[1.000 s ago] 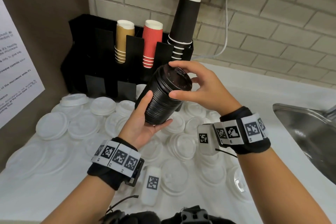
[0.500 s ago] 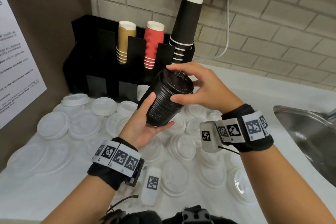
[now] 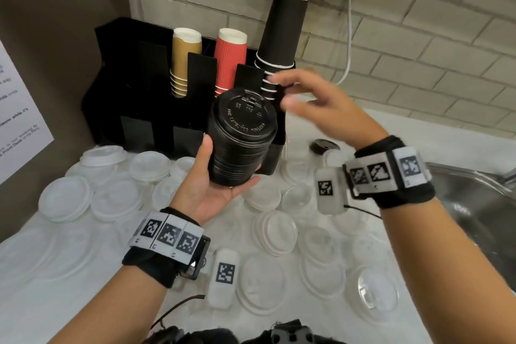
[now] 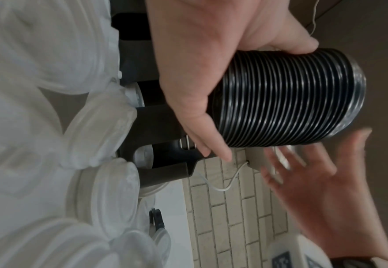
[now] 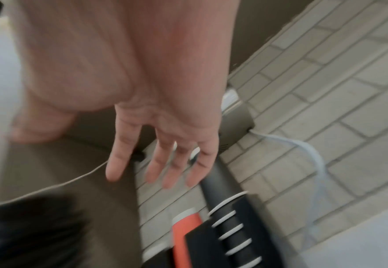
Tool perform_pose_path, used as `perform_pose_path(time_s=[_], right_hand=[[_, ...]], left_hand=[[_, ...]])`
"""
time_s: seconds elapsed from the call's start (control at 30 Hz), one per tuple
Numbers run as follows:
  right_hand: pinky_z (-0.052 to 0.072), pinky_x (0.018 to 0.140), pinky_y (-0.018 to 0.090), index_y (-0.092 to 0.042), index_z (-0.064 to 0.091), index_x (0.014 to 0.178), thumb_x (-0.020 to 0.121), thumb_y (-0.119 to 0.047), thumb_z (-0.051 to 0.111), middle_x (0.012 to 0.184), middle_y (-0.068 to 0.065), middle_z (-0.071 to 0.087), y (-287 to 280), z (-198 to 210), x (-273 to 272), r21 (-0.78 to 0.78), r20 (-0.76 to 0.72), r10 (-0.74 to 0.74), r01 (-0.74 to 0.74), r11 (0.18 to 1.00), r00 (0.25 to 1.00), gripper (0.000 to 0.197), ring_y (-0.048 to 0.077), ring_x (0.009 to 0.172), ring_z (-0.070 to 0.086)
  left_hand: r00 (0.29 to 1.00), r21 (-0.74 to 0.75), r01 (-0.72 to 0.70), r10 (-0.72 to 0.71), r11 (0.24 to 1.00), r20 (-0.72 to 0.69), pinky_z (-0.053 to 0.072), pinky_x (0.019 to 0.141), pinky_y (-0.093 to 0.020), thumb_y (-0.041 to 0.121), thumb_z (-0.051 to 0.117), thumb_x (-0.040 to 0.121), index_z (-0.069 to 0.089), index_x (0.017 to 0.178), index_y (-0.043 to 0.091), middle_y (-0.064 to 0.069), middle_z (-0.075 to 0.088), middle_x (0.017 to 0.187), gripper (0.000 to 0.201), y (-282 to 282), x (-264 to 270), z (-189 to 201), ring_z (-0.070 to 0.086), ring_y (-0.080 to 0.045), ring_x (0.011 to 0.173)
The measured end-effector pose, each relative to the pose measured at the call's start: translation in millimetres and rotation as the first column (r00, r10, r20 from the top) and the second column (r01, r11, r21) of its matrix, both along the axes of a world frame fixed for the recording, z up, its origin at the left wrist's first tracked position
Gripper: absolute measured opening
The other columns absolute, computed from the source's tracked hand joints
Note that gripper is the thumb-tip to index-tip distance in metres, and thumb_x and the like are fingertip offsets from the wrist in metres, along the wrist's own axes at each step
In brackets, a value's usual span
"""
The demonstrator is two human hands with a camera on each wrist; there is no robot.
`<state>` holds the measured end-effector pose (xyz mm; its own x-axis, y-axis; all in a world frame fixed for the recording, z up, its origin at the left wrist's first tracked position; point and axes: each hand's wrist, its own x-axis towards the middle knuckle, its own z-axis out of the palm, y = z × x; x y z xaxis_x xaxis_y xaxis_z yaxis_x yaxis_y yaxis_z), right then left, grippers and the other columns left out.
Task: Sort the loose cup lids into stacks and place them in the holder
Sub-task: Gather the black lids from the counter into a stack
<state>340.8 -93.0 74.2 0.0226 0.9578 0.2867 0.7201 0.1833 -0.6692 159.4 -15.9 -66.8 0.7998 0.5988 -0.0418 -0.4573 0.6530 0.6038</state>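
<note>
My left hand [image 3: 212,176] grips a tall stack of black lids [image 3: 241,137] from below and the side, tilted toward me, just in front of the black holder [image 3: 134,86]. The left wrist view shows the same stack of black lids [image 4: 284,98] ribbed, with my thumb on its upper side. My right hand [image 3: 304,95] hovers open to the right of the stack's top, fingers spread, touching nothing; it is blurred. In the right wrist view the right hand [image 5: 160,163] is empty. Several white and clear loose lids [image 3: 268,232] cover the counter. One black lid [image 3: 324,145] lies near the holder's right end.
The holder carries stacks of tan cups [image 3: 185,61], red cups [image 3: 230,61] and tall black cups [image 3: 282,36]. A steel sink [image 3: 474,204] lies at the right. A brick wall with a white cable [image 3: 349,36] runs behind; a brown panel with a notice [image 3: 19,120] stands left.
My right hand has let go of the top of the black lid stack and drawn away to the right, opening its fingers. The left hand still holds the stack, raised slightly.
</note>
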Motion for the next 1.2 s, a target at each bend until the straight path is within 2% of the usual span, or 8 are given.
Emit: perform_pose_path(time_s=[0.13, 0.23, 0.3, 0.4, 0.67, 0.9, 1.07, 1.2], right_hand=[[0.044, 0.075, 0.028, -0.022, 0.066, 0.088, 0.101, -0.025, 0.041, 0.095, -0.004, 0.063, 23, -14, 78, -0.296, -0.115, -0.429, 0.381, 0.876, 0.896, 0.028, 0.015, 0.095, 0.056], [0.040, 0.095, 0.034, -0.002, 0.053, 0.130, 0.101, -0.015, 0.042, 0.129, 0.010, 0.052, 48, -55, 129, -0.631, 0.251, -0.465, 0.508, 0.587, 0.849, 0.034, 0.025, 0.121, 0.045], [0.023, 0.115, 0.035, -0.008, 0.033, 0.148, 0.100, -0.025, 0.047, 0.155, 0.008, 0.030, 61, -82, 148, -0.618, 0.522, -0.296, 0.594, 0.515, 0.800, 0.052, 0.025, 0.142, 0.028], [0.024, 0.111, 0.034, -0.018, 0.033, 0.148, 0.095, -0.045, 0.052, 0.155, 0.005, 0.031, 74, -110, 158, -0.581, 0.619, -0.316, 0.689, 0.433, 0.720, 0.062, 0.027, 0.142, 0.029], [0.040, 0.104, 0.035, -0.016, 0.045, 0.140, 0.095, -0.027, 0.057, 0.142, 0.012, 0.047, 83, -145, 187, -0.555, 0.701, -0.190, 0.693, 0.460, 0.688, 0.048, 0.031, 0.126, 0.049], [0.041, 0.101, 0.043, -0.029, 0.052, 0.108, 0.098, -0.033, 0.046, 0.132, 0.014, 0.038, 83, -157, 186, -0.490, 0.636, -0.346, 0.708, 0.509, 0.689, 0.013, 0.039, 0.108, 0.052], [0.038, 0.090, 0.043, -0.029, 0.044, 0.128, 0.092, -0.046, 0.050, 0.136, 0.016, 0.027, 83, -140, 185, -0.424, 0.424, -0.601, 0.735, 0.529, 0.677, 0.040, 0.043, 0.105, 0.048], [0.044, 0.090, 0.042, -0.032, 0.044, 0.130, 0.088, -0.053, 0.048, 0.132, 0.017, 0.036, 72, -111, 169, -0.353, 0.038, -0.725, 0.688, 0.634, 0.688, 0.047, 0.038, 0.103, 0.052]], left_hand=[[0.998, -0.049, -0.057, 0.058, 0.997, 0.020, 0.058, 0.077, -0.043, 0.065, 0.062, 0.067, 0.073, 0.111, 0.022, -0.014, 0.066, 0.124, 0.062, 11, -3, -2, 0.061, -0.034, 0.116], [0.996, -0.061, -0.093, 0.093, 0.994, 0.001, 0.058, 0.077, -0.044, 0.063, 0.054, 0.072, 0.068, 0.117, 0.021, -0.016, 0.067, 0.123, 0.063, 17, -4, -3, 0.062, -0.035, 0.115], [0.994, -0.051, -0.107, 0.106, 0.993, -0.015, 0.059, 0.077, -0.044, 0.063, 0.052, 0.073, 0.068, 0.116, 0.021, -0.016, 0.067, 0.122, 0.063, 21, -3, -2, 0.063, -0.035, 0.113], [0.993, -0.037, -0.114, 0.113, 0.993, -0.040, 0.059, 0.076, -0.042, 0.063, 0.050, 0.073, 0.077, 0.104, 0.023, -0.014, 0.069, 0.119, 0.058, 26, -4, 0, 0.064, -0.034, 0.112], [0.986, -0.015, -0.144, 0.143, 0.989, -0.084, 0.058, 0.079, -0.042, 0.064, 0.050, 0.072, 0.056, 0.130, 0.019, -0.015, 0.065, 0.126, 0.073, 35, -10, -2, 0.062, -0.033, 0.116], [0.986, -0.029, -0.152, 0.149, 0.988, -0.076, 0.059, 0.079, -0.042, 0.063, 0.052, 0.073, 0.076, 0.108, 0.021, -0.014, 0.067, 0.123, 0.059, 33, -12, -4, 0.063, -0.034, 0.114], [0.987, -0.030, -0.149, 0.147, 0.988, -0.062, 0.058, 0.080, -0.043, 0.063, 0.061, 0.067, 0.070, 0.116, 0.020, -0.015, 0.066, 0.124, 0.065, 31, -13, -5, 0.063, -0.034, 0.114], [0.990, -0.017, -0.130, 0.129, 0.991, -0.050, 0.058, 0.079, -0.042, 0.064, 0.061, 0.066, 0.075, 0.109, 0.020, -0.014, 0.067, 0.122, 0.063, 26, -12, -5, 0.064, -0.033, 0.113]])
